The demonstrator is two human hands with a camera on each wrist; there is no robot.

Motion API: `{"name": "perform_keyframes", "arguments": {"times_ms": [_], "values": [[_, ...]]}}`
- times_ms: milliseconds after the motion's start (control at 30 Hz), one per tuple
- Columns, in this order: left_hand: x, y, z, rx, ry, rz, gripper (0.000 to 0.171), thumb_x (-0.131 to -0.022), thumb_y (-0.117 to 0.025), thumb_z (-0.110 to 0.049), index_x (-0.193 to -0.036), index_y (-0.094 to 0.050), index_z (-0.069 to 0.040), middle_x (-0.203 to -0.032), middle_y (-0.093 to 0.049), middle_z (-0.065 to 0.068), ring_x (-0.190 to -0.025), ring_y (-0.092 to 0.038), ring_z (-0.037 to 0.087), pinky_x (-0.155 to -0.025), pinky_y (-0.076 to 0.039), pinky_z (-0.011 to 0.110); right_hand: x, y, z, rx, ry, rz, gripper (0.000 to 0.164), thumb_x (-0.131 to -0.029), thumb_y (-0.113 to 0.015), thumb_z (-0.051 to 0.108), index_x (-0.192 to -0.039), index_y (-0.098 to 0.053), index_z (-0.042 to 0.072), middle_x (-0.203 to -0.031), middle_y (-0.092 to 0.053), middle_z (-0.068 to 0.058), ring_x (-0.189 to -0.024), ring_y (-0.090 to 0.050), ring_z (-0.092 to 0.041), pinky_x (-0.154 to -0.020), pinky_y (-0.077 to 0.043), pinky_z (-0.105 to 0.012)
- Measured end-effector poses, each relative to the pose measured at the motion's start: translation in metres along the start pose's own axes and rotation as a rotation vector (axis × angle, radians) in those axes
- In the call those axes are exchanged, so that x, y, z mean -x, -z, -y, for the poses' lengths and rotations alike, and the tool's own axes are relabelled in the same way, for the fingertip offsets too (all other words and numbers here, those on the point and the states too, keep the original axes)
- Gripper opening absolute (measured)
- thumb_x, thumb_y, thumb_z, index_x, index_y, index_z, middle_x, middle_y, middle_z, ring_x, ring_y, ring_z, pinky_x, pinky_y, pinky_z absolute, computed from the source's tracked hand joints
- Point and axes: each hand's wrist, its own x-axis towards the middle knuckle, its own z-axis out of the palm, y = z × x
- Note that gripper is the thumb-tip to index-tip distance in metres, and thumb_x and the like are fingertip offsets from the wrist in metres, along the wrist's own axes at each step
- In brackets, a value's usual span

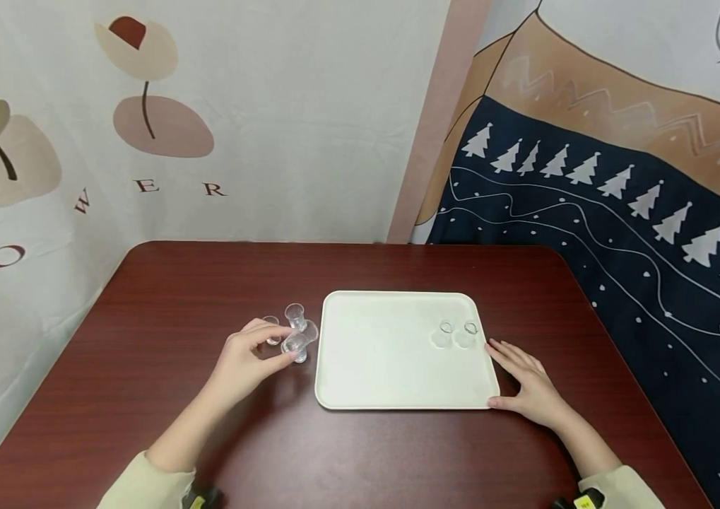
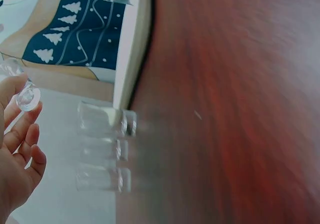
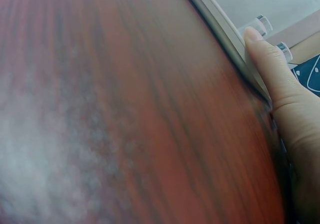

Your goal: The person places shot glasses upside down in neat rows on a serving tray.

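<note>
My left hand (image 1: 248, 357) pinches a small clear glass (image 2: 28, 97) between thumb and fingertips, holding it tilted, just left of the tray. Close by it, three similar glasses (image 1: 294, 315) stand upright on the table; the left wrist view shows them in a row, thick bases (image 2: 129, 123) down. Two more clear glasses (image 1: 465, 335) sit upside down on the white tray (image 1: 385, 353), near its right side. At the tray's right edge rests my right hand (image 1: 528, 382), fingers extended along the rim and thumb by the near corner.
The tray lies flat on a dark red-brown wooden table (image 1: 398, 452). Behind it hangs a pale cloth printed with flowers and letters (image 1: 309, 141). A dark blue cloth with white trees (image 1: 525, 205) hangs at the right.
</note>
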Motion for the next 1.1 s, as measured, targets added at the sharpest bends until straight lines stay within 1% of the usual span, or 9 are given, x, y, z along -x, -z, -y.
{"name": "perform_keyframes", "arguments": {"times_ms": [133, 233, 433, 567, 733, 900, 967, 1033, 1100], "values": [[-0.013, -0.006, -0.019, 0.040, -0.074, -0.014, 0.033, -0.062, -0.082, 0.012, -0.092, -0.072, 0.004, -0.080, -0.065, 0.009, -0.073, -0.044, 0.011, -0.060, -0.034, 0.016, 0.000, 0.000, -0.001, 0.003, 0.002, -0.001, 0.097, -0.065, -0.083, 0.047, -0.147, -0.040, 0.018, -0.147, -0.038, -0.016, -0.134, -0.026, -0.040, -0.097, -0.017, -0.063], [-0.020, -0.011, -0.027, 0.047, -0.088, -0.023, 0.031, -0.063, -0.081, 0.013, -0.092, -0.072, 0.008, -0.080, -0.065, 0.012, -0.072, -0.044, 0.012, -0.058, -0.034, 0.016, -0.001, 0.000, -0.001, 0.005, 0.007, -0.002, 0.097, -0.065, -0.084, 0.047, -0.147, -0.041, 0.017, -0.147, -0.038, -0.015, -0.134, -0.026, -0.040, -0.097, -0.017, -0.062], [-0.028, -0.027, -0.013, 0.091, -0.020, -0.037, 0.032, -0.069, -0.082, 0.005, -0.099, -0.074, 0.000, -0.089, -0.066, 0.006, -0.071, -0.046, 0.011, -0.054, -0.040, 0.027, 0.000, 0.000, 0.000, 0.005, 0.021, -0.013, 0.096, -0.065, -0.084, 0.046, -0.146, -0.042, 0.016, -0.147, -0.039, -0.015, -0.133, -0.027, -0.041, -0.097, -0.018, -0.062], [-0.034, -0.039, -0.010, 0.111, 0.031, -0.039, 0.031, -0.073, -0.082, -0.002, -0.103, -0.075, -0.006, -0.091, -0.067, 0.002, -0.072, -0.046, 0.016, -0.058, -0.038, 0.028, 0.000, -0.001, 0.000, 0.003, 0.036, -0.027, 0.095, -0.065, -0.084, 0.045, -0.146, -0.042, 0.015, -0.147, -0.039, -0.015, -0.133, -0.028, -0.040, -0.096, -0.018, -0.063], [-0.042, -0.057, -0.016, 0.137, 0.044, -0.049, 0.033, -0.071, -0.082, 0.001, -0.103, -0.073, 0.000, -0.095, -0.068, 0.007, -0.071, -0.046, 0.027, -0.061, -0.036, 0.029, 0.000, -0.001, -0.001, 0.008, 0.046, -0.032, 0.094, -0.066, -0.083, 0.045, -0.146, -0.042, 0.016, -0.146, -0.039, -0.015, -0.132, -0.028, -0.040, -0.095, -0.019, -0.063], [-0.052, -0.072, -0.042, 0.180, 0.064, -0.042, 0.032, -0.071, -0.080, 0.007, -0.102, -0.071, 0.007, -0.096, -0.067, 0.016, -0.079, -0.050, 0.031, -0.065, -0.039, 0.029, -0.002, 0.000, -0.001, 0.007, 0.051, -0.029, 0.093, -0.067, -0.083, 0.045, -0.146, -0.042, 0.015, -0.146, -0.039, -0.015, -0.132, -0.028, -0.042, -0.095, -0.019, -0.062], [-0.056, -0.078, -0.053, 0.200, 0.075, -0.044, 0.032, -0.071, -0.079, 0.008, -0.101, -0.070, 0.008, -0.097, -0.067, 0.018, -0.084, -0.053, 0.033, -0.064, -0.042, 0.036, -0.002, 0.000, 0.000, 0.005, 0.049, -0.028, 0.093, -0.068, -0.083, 0.045, -0.146, -0.042, 0.015, -0.146, -0.039, -0.015, -0.132, -0.028, -0.042, -0.095, -0.019, -0.062], [-0.058, -0.092, -0.045, 0.214, 0.085, -0.056, 0.032, -0.071, -0.081, 0.005, -0.101, -0.071, 0.005, -0.099, -0.068, 0.015, -0.086, -0.056, 0.032, -0.065, -0.043, 0.043, -0.002, 0.000, 0.000, 0.003, 0.046, -0.027, 0.093, -0.068, -0.083, 0.045, -0.145, -0.042, 0.014, -0.146, -0.040, -0.015, -0.132, -0.028, -0.043, -0.095, -0.019, -0.062], [-0.060, -0.106, -0.036, 0.225, 0.092, -0.057, 0.031, -0.070, -0.082, 0.001, -0.100, -0.073, 0.001, -0.099, -0.069, 0.011, -0.087, -0.058, 0.027, -0.065, -0.044, 0.042, -0.001, 0.000, -0.001, -0.001, 0.040, -0.025, 0.093, -0.067, -0.083, 0.044, -0.145, -0.042, 0.014, -0.146, -0.039, -0.015, -0.132, -0.028, -0.043, -0.095, -0.019, -0.062]]}}
